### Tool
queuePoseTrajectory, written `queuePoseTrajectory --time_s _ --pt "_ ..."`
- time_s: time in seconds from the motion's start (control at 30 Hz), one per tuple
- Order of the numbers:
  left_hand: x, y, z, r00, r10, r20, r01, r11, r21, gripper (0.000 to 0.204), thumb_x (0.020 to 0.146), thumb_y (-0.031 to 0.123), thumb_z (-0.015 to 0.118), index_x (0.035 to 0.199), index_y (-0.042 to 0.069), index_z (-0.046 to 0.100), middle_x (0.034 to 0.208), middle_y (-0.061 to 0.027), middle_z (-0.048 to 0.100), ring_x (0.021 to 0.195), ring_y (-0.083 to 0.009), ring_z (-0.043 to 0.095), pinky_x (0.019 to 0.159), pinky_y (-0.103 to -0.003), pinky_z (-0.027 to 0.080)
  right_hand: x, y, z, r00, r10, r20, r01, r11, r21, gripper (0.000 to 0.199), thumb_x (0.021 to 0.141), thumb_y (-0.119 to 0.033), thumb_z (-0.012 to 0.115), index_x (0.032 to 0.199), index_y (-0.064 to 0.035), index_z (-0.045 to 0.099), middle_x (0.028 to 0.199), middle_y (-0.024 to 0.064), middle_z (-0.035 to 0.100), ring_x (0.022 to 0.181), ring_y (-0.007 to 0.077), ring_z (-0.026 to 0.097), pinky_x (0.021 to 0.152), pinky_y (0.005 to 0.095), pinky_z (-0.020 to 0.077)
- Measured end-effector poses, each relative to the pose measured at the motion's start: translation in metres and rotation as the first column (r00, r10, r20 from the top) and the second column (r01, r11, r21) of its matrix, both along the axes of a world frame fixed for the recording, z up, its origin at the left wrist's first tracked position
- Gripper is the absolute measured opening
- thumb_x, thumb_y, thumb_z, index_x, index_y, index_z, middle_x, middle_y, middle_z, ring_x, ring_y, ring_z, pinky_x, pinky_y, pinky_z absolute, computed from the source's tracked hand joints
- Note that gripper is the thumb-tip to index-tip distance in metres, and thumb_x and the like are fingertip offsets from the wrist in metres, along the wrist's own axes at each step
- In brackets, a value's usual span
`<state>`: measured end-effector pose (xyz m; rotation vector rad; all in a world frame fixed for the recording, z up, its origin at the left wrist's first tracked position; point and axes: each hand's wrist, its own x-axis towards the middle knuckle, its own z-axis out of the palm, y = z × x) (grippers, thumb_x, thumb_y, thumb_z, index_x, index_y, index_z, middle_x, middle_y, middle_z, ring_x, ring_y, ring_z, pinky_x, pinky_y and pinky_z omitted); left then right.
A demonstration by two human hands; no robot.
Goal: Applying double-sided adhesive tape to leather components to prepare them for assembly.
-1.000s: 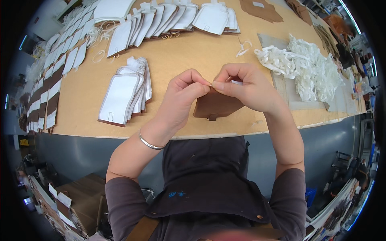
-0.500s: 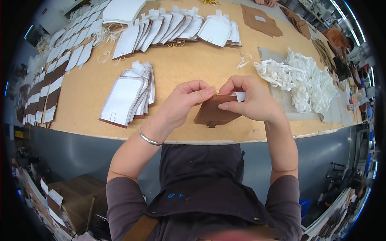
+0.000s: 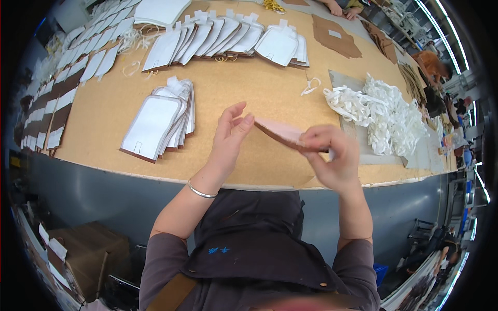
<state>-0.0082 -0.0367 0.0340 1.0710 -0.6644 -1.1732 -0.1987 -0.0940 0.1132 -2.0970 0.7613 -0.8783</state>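
Observation:
My right hand [image 3: 331, 155] pinches one end of a flat brown leather-like piece [image 3: 277, 132], held level above the table's front edge. My left hand [image 3: 232, 132] has its fingers spread, and its fingertips touch the other end of that piece. To the left of my left hand lies a fanned stack of white-faced, brown-edged cut pieces [image 3: 158, 122] on the wooden tabletop [image 3: 249, 88].
A pile of white straps [image 3: 386, 111] rests on a grey sheet at the right. A row of overlapping white pieces [image 3: 223, 36] runs along the far side, more brown and white pieces [image 3: 57, 98] line the left edge, and brown pieces [image 3: 334, 36] lie far right. Another person's hands [image 3: 345, 8] show at the top.
The brown piece has turned from facing me to lying flat and edge-on. My hands have moved apart, the left opening its fingers, the right shifting rightward with the piece.

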Motion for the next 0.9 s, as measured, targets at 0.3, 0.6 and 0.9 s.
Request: queuePoseTrajectory --time_s 0.3,0.6,0.9 --pt "-0.003 0.005 -0.042 0.880 -0.204 -0.429 0.189 0.979 -0.076 0.035 0.093 0.017 0.048 0.126 0.006 0.041 0.116 -0.0061 0.052 0.106 -0.0141 0.051 0.088 -0.030 0.045 -0.001 0.045 -0.059 0.999 -0.006 0.039 0.020 0.933 -0.360 0.049 0.055 -0.019 0.080 0.098 -0.0083 0.060 0.106 0.0086 0.056 0.097 0.0238 0.054 0.083 0.0339 0.0418" --pt "-0.029 0.013 -0.063 0.970 -0.193 -0.148 0.184 0.980 -0.072 0.043 0.094 0.012 0.043 0.134 0.003 0.030 0.124 -0.0099 0.046 0.113 -0.0153 0.046 0.094 -0.030 0.040 0.011 0.009 -0.120 0.959 -0.249 0.139 0.076 0.695 0.715 0.035 0.092 -0.020 0.048 0.120 0.0003 0.049 0.108 0.0124 0.058 0.098 0.0149 0.055 0.081 0.0271 0.0436" --pt "-0.033 0.016 -0.070 0.981 -0.035 0.192 0.041 0.999 -0.026 0.043 0.093 0.011 0.043 0.132 -0.002 0.028 0.124 -0.0123 0.044 0.112 -0.0161 0.045 0.094 -0.028 0.038 0.017 0.014 -0.107 0.788 -0.468 -0.399 0.411 0.884 -0.225 0.043 0.084 -0.019 0.060 0.122 -0.0004 0.049 0.079 0.0133 0.063 0.062 0.0178 0.059 0.054 0.0288 0.0453"
